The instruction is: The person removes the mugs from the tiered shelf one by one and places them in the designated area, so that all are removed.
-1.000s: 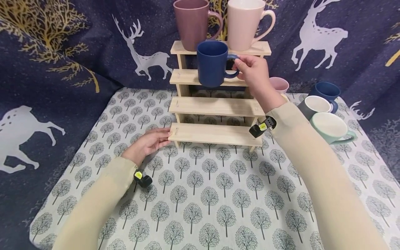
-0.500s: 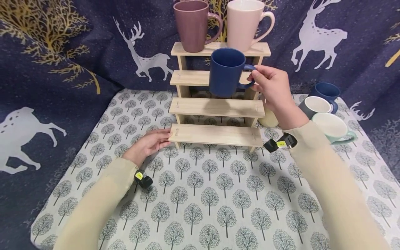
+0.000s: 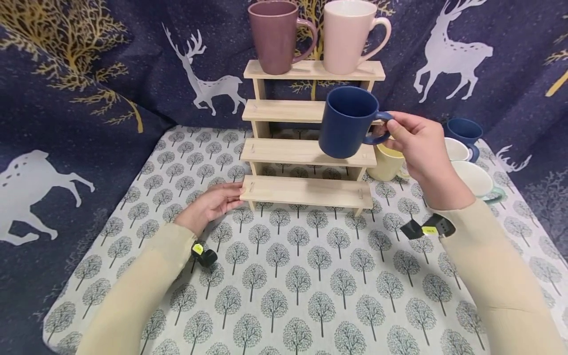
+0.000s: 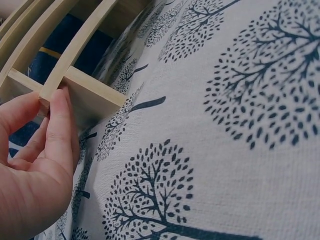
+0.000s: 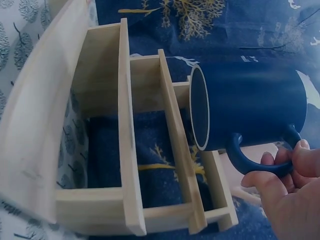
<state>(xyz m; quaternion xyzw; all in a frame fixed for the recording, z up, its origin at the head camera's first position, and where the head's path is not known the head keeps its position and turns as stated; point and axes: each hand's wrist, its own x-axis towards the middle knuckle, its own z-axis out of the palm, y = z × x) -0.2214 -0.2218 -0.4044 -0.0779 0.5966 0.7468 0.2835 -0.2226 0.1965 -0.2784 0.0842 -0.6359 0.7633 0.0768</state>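
Observation:
My right hand [image 3: 423, 148] pinches the handle of a dark blue mug [image 3: 348, 121] between thumb and fingers. The mug hangs in the air, upright, in front of the right part of a stepped wooden display rack [image 3: 306, 190]. In the right wrist view the blue mug [image 5: 255, 105] lies across the picture, with the rack's boards [image 5: 127, 130] beside it. My left hand [image 3: 215, 202] holds the left end of the rack's lowest board. Thumb and fingers [image 4: 60, 120] pinch that board's corner in the left wrist view.
On the top board stand a mauve mug [image 3: 274, 39] and a pale pink mug [image 3: 346, 37]. Right of the rack are a yellow mug [image 3: 387, 165], another blue mug [image 3: 465, 129], a white-lined mug [image 3: 456, 149] and a mint mug [image 3: 477, 180], partly hidden by my right arm.
My right hand has carried the blue mug rightward, down and toward me, away from the rack's second-highest board. The yellow mug now shows more. My left hand stays on the rack.

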